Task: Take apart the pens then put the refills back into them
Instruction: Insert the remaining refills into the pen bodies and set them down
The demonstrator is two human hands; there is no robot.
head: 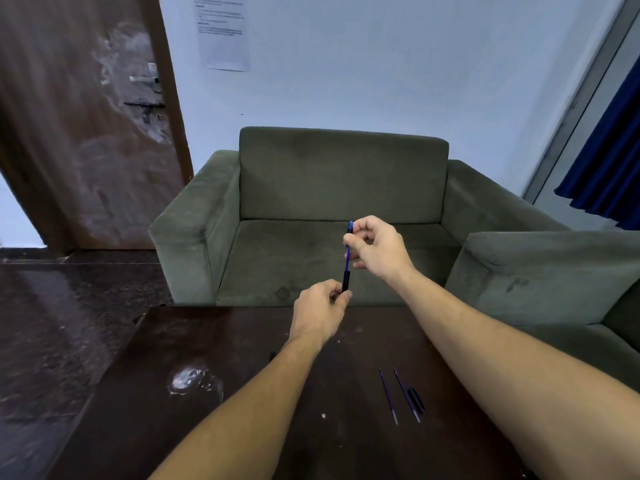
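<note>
A blue pen point(347, 260) with a black grip section stands nearly upright in the air above the far edge of the dark table point(242, 393). My right hand point(375, 247) pinches its upper blue barrel. My left hand point(322, 311) pinches its lower black end. On the table to the right lie two thin blue refills point(388, 396), point(406, 394), side by side, with small black pen parts point(416, 400) touching the right one.
A green sofa point(339, 188) stands just beyond the table, and a second green seat point(554, 278) is at the right. A white smudge point(190, 381) marks the table's left part. A brown door point(79, 116) is at the left, a blue curtain point(609, 161) at the right.
</note>
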